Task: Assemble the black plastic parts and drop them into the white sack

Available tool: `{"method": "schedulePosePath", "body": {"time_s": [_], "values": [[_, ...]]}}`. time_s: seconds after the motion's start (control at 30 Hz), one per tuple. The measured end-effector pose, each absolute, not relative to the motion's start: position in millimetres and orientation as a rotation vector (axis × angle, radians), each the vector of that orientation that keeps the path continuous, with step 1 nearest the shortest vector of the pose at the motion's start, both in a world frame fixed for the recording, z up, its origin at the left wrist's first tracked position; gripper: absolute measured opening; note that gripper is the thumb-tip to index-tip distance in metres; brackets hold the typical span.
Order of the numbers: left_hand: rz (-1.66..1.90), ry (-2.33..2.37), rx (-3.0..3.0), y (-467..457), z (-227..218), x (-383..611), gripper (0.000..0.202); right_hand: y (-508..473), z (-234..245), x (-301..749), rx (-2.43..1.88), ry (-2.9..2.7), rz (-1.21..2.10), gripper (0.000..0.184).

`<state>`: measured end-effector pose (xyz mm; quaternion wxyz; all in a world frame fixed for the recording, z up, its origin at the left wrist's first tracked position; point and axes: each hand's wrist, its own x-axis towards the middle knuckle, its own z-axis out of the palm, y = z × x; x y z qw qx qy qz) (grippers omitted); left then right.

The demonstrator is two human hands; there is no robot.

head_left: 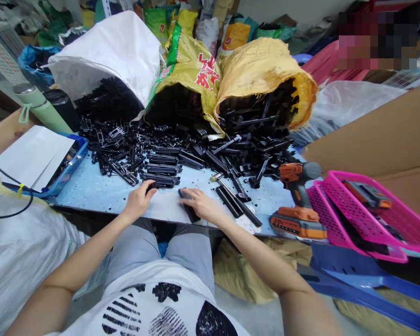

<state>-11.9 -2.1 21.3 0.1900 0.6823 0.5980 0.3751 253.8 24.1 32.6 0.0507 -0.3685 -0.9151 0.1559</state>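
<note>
My left hand [139,199] pinches a small black part [151,186] near the table's front edge. To its right, my right hand [202,204] has its fingers over a long black bar-shaped part [189,208] that lies tilted at the edge. The fingers of that hand are slightly blurred. Just beyond my left hand, several black assembled-looking pieces [163,169] lie in a stacked row. Right of my right hand are a hammer [227,187] and a black channel-shaped bar [229,202].
Black parts [119,140] spill from a white sack [108,44], a yellow-green sack [185,70] and an orange sack [259,70]. On the right stand a cordless drill [299,200] and pink baskets [364,210]. A blue tray [77,156] with papers and a green flask [44,109] are left.
</note>
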Motion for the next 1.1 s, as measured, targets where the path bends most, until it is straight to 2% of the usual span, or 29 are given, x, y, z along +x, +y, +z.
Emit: {"method": "schedulePosePath", "body": {"time_s": [0.07,0.13,0.2,0.27,0.37,0.47,0.7,0.93,1.1], "values": [[0.988,1.669,1.865,-12.4,18.5,-1.2,0.033,14.5,20.7,246.7,-1.606,-2.551,0.355,0.049],[0.977,1.617,1.799,-20.2,15.9,9.2,0.034,12.8,12.7,238.3,-1.868,-2.359,0.390,0.065],[0.982,1.525,1.707,-26.2,13.8,19.1,0.036,13.1,9.5,230.0,-1.776,-2.271,0.628,0.060],[1.006,1.441,1.574,-30.6,13.3,28.3,0.040,11.5,10.0,222.2,-1.516,-2.077,1.005,0.051],[1.058,1.390,1.458,-34.2,17.2,38.6,0.046,4.6,13.3,212.8,-1.181,-1.653,1.501,0.056],[1.091,1.412,1.592,-35.5,25.6,41.4,0.042,-0.1,16.1,211.5,-1.005,-1.479,1.674,0.063],[1.001,1.515,1.916,-44.3,37.9,36.7,0.039,0.0,28.5,233.7,-0.996,-1.821,1.526,0.063],[1.400,1.549,1.778,-48.4,39.6,61.2,0.037,-23.1,15.6,209.6,-0.991,-1.660,1.392,0.065],[1.357,1.396,1.892,-41.1,38.7,52.1,0.036,-31.3,5.4,201.0,-1.027,-1.709,1.294,0.067]]}}
